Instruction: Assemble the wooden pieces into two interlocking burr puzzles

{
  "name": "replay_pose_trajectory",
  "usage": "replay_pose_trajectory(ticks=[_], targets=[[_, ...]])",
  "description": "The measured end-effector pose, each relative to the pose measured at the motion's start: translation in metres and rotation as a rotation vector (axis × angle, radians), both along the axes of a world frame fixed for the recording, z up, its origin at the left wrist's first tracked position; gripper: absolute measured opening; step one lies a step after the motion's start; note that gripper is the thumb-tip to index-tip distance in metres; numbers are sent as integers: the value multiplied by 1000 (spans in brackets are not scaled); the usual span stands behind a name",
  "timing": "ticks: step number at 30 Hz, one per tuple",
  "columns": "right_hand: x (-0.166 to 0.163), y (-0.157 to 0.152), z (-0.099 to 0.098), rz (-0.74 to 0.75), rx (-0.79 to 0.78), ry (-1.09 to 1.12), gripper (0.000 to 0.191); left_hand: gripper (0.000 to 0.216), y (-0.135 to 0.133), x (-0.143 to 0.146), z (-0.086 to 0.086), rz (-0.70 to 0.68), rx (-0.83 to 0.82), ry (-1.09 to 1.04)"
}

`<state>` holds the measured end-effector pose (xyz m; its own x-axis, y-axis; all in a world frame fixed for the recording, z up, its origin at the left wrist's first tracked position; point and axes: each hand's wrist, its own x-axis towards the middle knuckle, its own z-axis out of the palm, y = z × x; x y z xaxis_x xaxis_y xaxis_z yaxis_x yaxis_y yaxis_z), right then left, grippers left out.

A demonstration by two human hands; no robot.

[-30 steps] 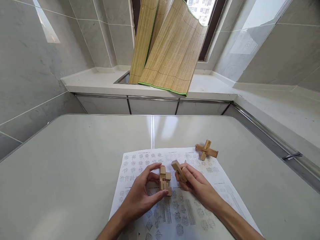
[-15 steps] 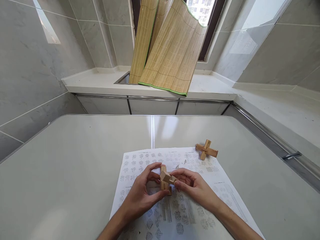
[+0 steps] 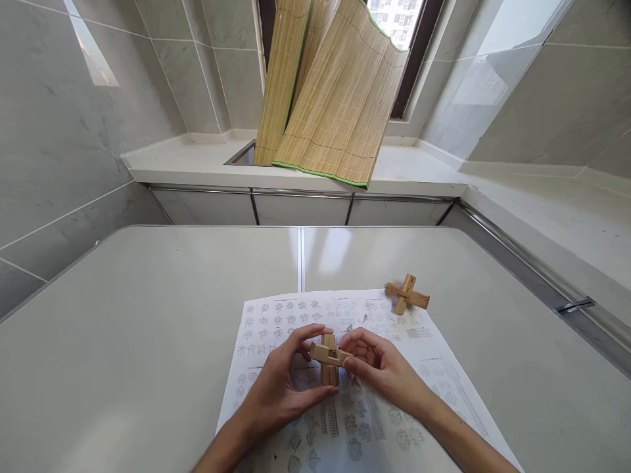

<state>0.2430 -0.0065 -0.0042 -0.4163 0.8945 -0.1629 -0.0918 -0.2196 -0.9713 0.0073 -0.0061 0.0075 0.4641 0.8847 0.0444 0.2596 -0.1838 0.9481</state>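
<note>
Fingers [image 3: 314,397] of left hand [image 3: 276,382] clamp wooden burr-puzzle blocks [image 3: 330,376], lower centre; fingers of right hand [image 3: 392,368] pinch notched crosspiece [image 3: 321,353] across them; wooden cross [image 3: 406,295] on printed sheet [image 3: 261,358], right of centre.

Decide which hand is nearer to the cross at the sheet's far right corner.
Right. The right hand is on the near side of the cross and slightly left, apart from it; the left hand is farther left.

Smooth, notched wooden blocks [image 3: 330,376]; matt paper sheet [image 3: 394,368]; glossy tabletop [image 3: 148,328]; ribbed bamboo mat [image 3: 340,112]; shiny metal rail [image 3: 522,256], right
</note>
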Motion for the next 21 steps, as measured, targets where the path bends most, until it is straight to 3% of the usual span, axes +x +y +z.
replay_pose_trajectory(ticks=[21], targets=[[1,-2,-5,-15,-13,-26,34,75,-1,0,2,15,-55,-41]])
